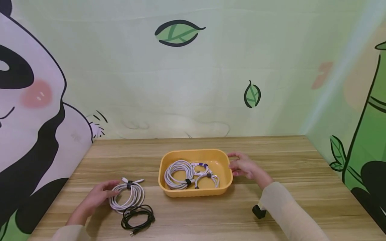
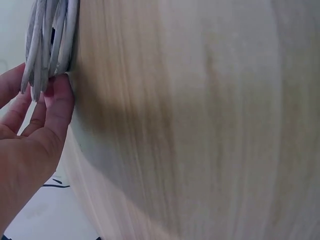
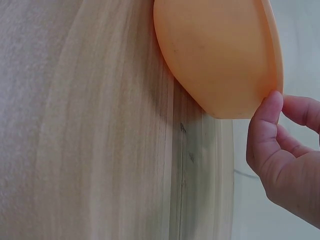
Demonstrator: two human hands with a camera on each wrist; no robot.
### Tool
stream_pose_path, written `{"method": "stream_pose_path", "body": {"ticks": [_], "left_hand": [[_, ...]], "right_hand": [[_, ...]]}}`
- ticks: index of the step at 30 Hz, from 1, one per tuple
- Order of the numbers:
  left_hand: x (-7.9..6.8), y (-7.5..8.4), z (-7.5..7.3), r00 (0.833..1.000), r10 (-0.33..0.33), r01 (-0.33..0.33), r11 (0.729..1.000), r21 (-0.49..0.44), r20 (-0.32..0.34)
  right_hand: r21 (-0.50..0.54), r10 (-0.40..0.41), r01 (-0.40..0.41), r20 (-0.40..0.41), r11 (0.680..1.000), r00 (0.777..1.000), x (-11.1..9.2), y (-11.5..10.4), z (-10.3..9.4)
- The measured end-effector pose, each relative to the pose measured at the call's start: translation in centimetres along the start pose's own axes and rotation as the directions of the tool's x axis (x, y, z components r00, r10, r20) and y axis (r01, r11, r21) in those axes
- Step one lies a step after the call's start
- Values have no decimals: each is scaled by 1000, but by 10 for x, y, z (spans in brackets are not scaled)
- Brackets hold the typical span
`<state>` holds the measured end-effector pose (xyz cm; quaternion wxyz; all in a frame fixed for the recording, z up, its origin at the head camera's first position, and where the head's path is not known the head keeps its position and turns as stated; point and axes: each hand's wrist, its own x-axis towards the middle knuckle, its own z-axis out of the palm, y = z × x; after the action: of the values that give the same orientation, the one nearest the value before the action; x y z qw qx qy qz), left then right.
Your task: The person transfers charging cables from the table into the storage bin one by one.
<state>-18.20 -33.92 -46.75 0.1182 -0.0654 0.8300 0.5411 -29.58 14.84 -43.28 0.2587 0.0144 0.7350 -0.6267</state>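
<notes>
On the table's left side, my left hand (image 1: 97,196) pinches the edge of a coiled white cable (image 1: 137,196), which has a black strap around it. The left wrist view shows thumb and fingers on both sides of the white loops (image 2: 44,55). A coiled black cable (image 1: 149,217) lies against the near side of that coil. My right hand (image 1: 245,166) grips the right end of a yellow plastic bin (image 1: 196,193) at its rim, thumb and fingers on either side in the right wrist view. Inside lie a large white cable coil (image 1: 169,175) and two smaller ones (image 1: 217,180).
The wood-grain table (image 1: 193,221) meets a printed cloth backdrop (image 1: 193,83) at its far edge. A small black piece (image 1: 259,212) shows beside my right sleeve (image 1: 286,204). Bare tabletop separates the bin from the cables at left.
</notes>
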Motion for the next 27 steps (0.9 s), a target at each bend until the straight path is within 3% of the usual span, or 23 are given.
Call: {"method": "stream_pose_path", "body": {"ticks": [10,27], "left_hand": [[-2,0,0,1000,-24,24,999,-26,-8],[1,-2,2,1000,-12,10,996,-86,-27]], "right_hand": [[-1,-1,1,-4,1000,1000,0,0,0],[-2,-1,1,-1,1000,1000,0,1,0]]}}
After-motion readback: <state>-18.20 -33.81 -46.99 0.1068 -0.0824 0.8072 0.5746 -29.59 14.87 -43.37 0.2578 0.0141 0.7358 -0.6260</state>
